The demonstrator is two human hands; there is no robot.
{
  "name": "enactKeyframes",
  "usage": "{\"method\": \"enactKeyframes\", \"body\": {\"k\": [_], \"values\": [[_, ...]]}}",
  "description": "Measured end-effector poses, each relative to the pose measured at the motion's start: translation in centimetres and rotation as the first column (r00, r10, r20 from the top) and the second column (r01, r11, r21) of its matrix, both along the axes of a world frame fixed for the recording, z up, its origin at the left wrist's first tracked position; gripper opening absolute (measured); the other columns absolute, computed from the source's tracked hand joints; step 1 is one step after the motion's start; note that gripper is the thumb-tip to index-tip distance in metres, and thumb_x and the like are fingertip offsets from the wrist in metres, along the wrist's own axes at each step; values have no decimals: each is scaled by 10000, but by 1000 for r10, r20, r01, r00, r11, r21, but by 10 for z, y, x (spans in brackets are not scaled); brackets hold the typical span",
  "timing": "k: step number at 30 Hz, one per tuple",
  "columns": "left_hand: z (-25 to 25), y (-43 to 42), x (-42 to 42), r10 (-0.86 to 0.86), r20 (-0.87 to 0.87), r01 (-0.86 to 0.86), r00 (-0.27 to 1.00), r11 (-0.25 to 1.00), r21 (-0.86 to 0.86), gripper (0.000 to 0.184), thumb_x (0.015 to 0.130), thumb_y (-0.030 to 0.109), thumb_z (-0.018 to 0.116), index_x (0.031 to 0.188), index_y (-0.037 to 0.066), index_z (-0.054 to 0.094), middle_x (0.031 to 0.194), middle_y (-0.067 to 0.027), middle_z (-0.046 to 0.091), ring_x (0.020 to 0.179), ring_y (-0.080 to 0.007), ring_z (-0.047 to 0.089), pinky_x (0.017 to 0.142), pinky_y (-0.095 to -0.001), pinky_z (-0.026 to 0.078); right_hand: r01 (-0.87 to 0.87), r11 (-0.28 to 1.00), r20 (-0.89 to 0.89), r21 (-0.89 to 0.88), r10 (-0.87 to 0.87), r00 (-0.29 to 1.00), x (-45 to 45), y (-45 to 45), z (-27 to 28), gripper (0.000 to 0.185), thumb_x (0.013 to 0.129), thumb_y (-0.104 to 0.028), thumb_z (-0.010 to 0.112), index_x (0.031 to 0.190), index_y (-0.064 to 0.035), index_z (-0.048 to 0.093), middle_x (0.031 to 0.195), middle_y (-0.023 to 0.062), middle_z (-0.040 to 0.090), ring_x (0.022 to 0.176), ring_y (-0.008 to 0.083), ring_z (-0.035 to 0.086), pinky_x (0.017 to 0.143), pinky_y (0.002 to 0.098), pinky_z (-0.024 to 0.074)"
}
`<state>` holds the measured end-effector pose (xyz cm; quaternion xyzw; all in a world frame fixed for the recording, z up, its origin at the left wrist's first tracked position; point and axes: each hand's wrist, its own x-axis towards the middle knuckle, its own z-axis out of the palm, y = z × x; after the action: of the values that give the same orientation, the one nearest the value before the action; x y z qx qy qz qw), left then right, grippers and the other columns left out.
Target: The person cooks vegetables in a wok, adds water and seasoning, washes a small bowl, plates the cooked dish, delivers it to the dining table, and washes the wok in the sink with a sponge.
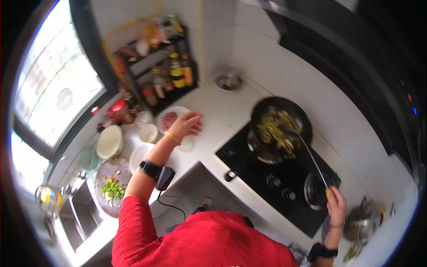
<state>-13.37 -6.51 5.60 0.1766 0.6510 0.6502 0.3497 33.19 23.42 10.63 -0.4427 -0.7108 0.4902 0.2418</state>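
Note:
My right hand (336, 207) is wrapped round the wooden handle end of a long-handled metal spatula (314, 161). The spatula's head sits among chopped, green-yellow food (276, 127) in a black wok (307, 116) on the stove. On the other side, my left hand (188, 123) reaches over the counter, fingers stretched out and nothing visible in them. Below and beside it is a white plate (181, 109) with pieces of raw-looking meat (168, 119). The hand partly covers the plate. A small pale dish (186, 143) lies close to its wrist.
A round board (100, 178) holds chopped green and red vegetables (113, 187) beside the sink (82, 213). White bowls (110, 141) stand nearby. Behind is a rack of bottles (176, 71). A glass lid (315, 190) rests on the black cooktop (258, 178); a steel pot (362, 222) stands right.

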Motion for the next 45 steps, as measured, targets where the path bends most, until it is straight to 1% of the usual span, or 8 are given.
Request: {"method": "enactKeyframes", "body": {"k": [8, 19, 21, 24, 27, 33, 39, 45], "values": [[45, -41, -94, 419, -541, -519, 729, 854, -37, 293, 797, 240, 582, 969, 3, 578, 822, -50, 601, 684, -119, 562, 605, -246, 465, -52, 997, 5, 65, 52, 999, -1, 36, -61, 341, 849, -145, 479, 1166, -19, 492, 580, 0, 483, 369, 33, 337, 312, 170, 224], [92, -69, -256, 366, -904, -862, 222, 508, -6, 617, 779, 353, 570, 1245, 9, 357, 1179, -268, 451, 1060, -380, 480, 898, -460, 369, 251, 958, -169, -137, -272, 947, -57, -40, -17, 323, 820, -162, 549, 1124, -54, 536, 732, -17, 528, 479, 22, 392, 401, 140, 271], [80, -71, -312, -883, -464, -989, -73, 2, 151, 420, 808, 150, 418, 1214, 45, 388, 1146, -302, 428, 998, -520, 441, 716, -700, 335, 326, 944, -159, -53, -331, 930, -74, -52, -31, 343, 843, -175, 519, 1168, -66, 510, 896, -49, 580, 525, -6, 392, 438, 131, 285], [62, -77, -390, -924, -346, -961, -162, 69, 266, 385, 782, 182, 480, 1151, 79, 444, 1186, -188, 406, 1040, -393, 452, 703, -572, 393, 347, 937, -41, 49, -345, 938, -94, -63, -48, 333, 833, -188, 536, 1144, -68, 527, 601, -30, 467, 454, 16, 350, 384, 162, 261], [55, -77, -452, -133, -862, -760, -490, 550, 347, 467, 801, 337, 518, 1187, 85, 444, 1137, -247, 466, 983, -386, 488, 817, -457, 381, 355, 934, -6, -37, -355, 935, -94, -70, -60, 329, 827, -145, 540, 1145, -61, 521, 609, -7, 499, 420, 18, 372, 363, 163, 279], [53, -67, -464, -151, -886, -795, -439, 524, 305, 558, 755, 510, 550, 1159, 128, 495, 1086, -290, 476, 897, -436, 503, 793, -436, 422, 355, 934, 122, 48, -359, 926, -100, -87, -76, 343, 812, -135, 551, 1140, -43, 513, 675, 46, 553, 507, 71, 476, 460, 208, 393], [64, -66, -469, 347, -937, -839, 36, 520, 160, 578, 782, 496, 502, 1165, 63, 483, 1126, -204, 503, 981, -345, 522, 816, -407, 423, 144, 948, 395, 285, -253, 883, -111, -109, -97, 399, 782, -168, 575, 1152, -49, 487, 906, 189, 600, 800, 337, 594, 700, 353, 463], [58, -74, -484, 133, -979, -954, -155, 236, 184, 541, 799, 529, 445, 1102, 85, 511, 960, -211, 580, 851, -363, 573, 693, -416, 468, 71, 916, 363, 394, -226, 904, -112, -105, -87, 418, 795, -133, 555, 1193, -53, 456, 922, 166, 578, 800, 299, 579, 712, 347, 458]]}}
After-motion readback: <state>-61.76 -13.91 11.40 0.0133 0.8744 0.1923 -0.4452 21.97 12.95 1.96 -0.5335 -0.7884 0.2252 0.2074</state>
